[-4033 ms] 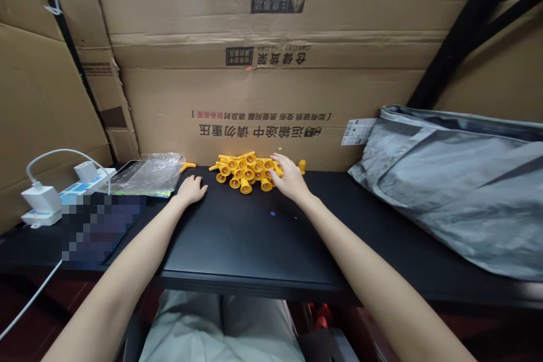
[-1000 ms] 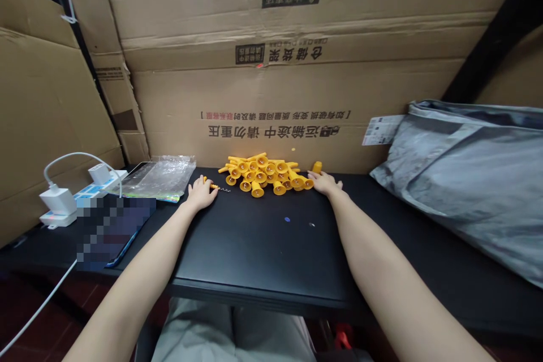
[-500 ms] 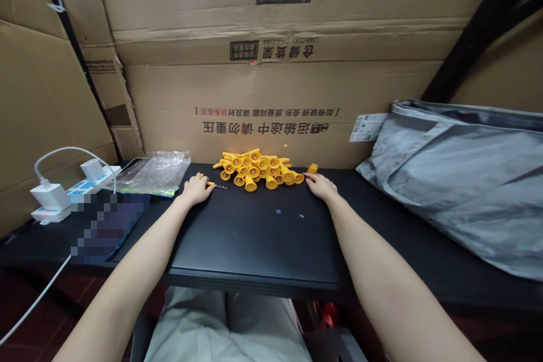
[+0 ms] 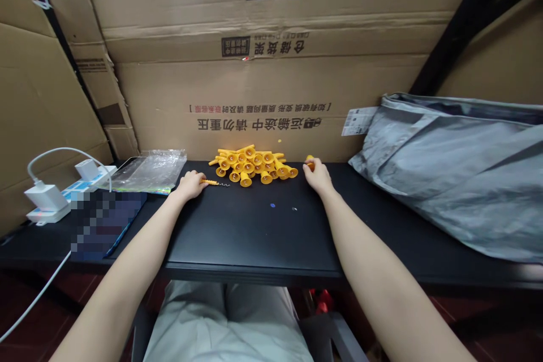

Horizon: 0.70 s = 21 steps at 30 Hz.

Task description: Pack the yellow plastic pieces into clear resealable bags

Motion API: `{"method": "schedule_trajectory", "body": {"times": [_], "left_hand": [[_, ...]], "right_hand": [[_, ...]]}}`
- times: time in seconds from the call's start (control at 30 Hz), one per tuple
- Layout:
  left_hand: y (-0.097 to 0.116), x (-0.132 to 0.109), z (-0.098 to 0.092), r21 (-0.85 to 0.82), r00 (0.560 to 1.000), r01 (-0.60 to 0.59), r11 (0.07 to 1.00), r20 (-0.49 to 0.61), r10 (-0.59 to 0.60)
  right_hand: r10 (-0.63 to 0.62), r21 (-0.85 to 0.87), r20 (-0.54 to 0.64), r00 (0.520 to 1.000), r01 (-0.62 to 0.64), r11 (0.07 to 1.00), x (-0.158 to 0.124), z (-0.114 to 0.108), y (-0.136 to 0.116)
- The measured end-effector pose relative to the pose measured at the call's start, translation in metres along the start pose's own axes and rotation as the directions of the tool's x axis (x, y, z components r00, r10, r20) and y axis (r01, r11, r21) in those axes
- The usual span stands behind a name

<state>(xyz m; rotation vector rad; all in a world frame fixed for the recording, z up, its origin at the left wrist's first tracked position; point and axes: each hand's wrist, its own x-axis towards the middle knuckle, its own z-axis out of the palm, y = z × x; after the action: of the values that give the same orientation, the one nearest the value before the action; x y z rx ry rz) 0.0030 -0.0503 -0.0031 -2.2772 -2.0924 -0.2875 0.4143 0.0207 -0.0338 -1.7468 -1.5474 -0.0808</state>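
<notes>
My left hand (image 4: 192,185) is closed around the yellow handle of a corkscrew-like tool (image 4: 211,182). Its thin metal spiral points right, low over the black table. On the other side, my right hand (image 4: 318,176) has its fingers closed on a short yellow cap (image 4: 310,162), mostly covered by the fingers. Between the hands lies a heap of yellow flared pieces (image 4: 245,180), their wide mouths facing me and metal showing inside several of them. Neither hand touches the heap.
A printed cardboard sheet (image 4: 263,82) stands behind the table (image 4: 237,237). At left are a clear plastic bag (image 4: 156,169), a power strip (image 4: 87,184) with white chargers, and a dark pixelated item (image 4: 127,220). A grey bag (image 4: 449,169) fills the right. Small blue (image 4: 272,205) and whitish bits (image 4: 294,208) lie mid-table.
My right hand has moved from beside the heap's right end onto the yellow cap and closed on it. The tool in my left hand now shows more of its handle, pointing right.
</notes>
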Motion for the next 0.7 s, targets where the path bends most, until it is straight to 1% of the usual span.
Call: {"method": "schedule_trajectory", "body": {"times": [0.03,0.07,0.13,0.23,0.33,0.4,0.43,0.47,0.53,0.6,0.7], "left_hand": [[-0.001,0.000,-0.001,-0.003,1.000,-0.004,1.000,0.000,0.004],[-0.001,0.000,-0.002,-0.010,1.000,-0.014,1.000,0.000,0.014],[-0.001,-0.001,-0.005,-0.033,0.999,-0.045,0.998,-0.004,0.045],[-0.001,-0.002,-0.007,-0.081,0.994,-0.102,0.991,-0.037,0.100],[0.001,-0.002,-0.008,-0.141,0.982,-0.161,0.977,-0.120,0.145],[0.003,-0.002,-0.009,-0.173,0.970,-0.201,0.964,-0.171,0.172],[0.004,-0.002,-0.009,-0.182,0.966,-0.215,0.959,-0.183,0.182],[0.005,-0.002,-0.009,-0.188,0.964,-0.224,0.956,-0.188,0.189],[0.006,-0.002,-0.008,-0.194,0.962,-0.236,0.952,-0.184,0.201],[0.006,-0.002,-0.007,-0.204,0.959,-0.252,0.946,-0.180,0.217],[0.006,-0.002,-0.005,-0.224,0.957,-0.260,0.939,-0.187,0.221]], "right_hand": [[0.028,0.040,-0.040,0.999,-0.027,0.999,0.000,-0.004,-0.007],[0.026,0.084,-0.084,0.996,-0.019,0.996,-0.001,-0.008,-0.015],[-0.015,0.168,-0.142,0.990,0.039,0.985,-0.002,-0.018,-0.033],[-0.082,0.264,-0.167,0.983,0.125,0.956,-0.006,-0.031,-0.060],[-0.136,0.373,-0.164,0.977,0.189,0.908,-0.013,-0.038,-0.086],[-0.200,0.451,-0.122,0.972,0.233,0.862,-0.020,-0.039,-0.101],[-0.252,0.477,-0.088,0.964,0.263,0.838,-0.023,-0.040,-0.108],[-0.314,0.492,-0.043,0.949,0.293,0.820,-0.027,-0.040,-0.114],[-0.433,0.499,0.063,0.899,0.347,0.794,-0.036,-0.042,-0.126],[-0.532,0.497,0.161,0.832,0.397,0.772,-0.044,-0.045,-0.135],[-0.645,0.489,0.229,0.729,0.487,0.724,-0.055,-0.046,-0.144]]}}
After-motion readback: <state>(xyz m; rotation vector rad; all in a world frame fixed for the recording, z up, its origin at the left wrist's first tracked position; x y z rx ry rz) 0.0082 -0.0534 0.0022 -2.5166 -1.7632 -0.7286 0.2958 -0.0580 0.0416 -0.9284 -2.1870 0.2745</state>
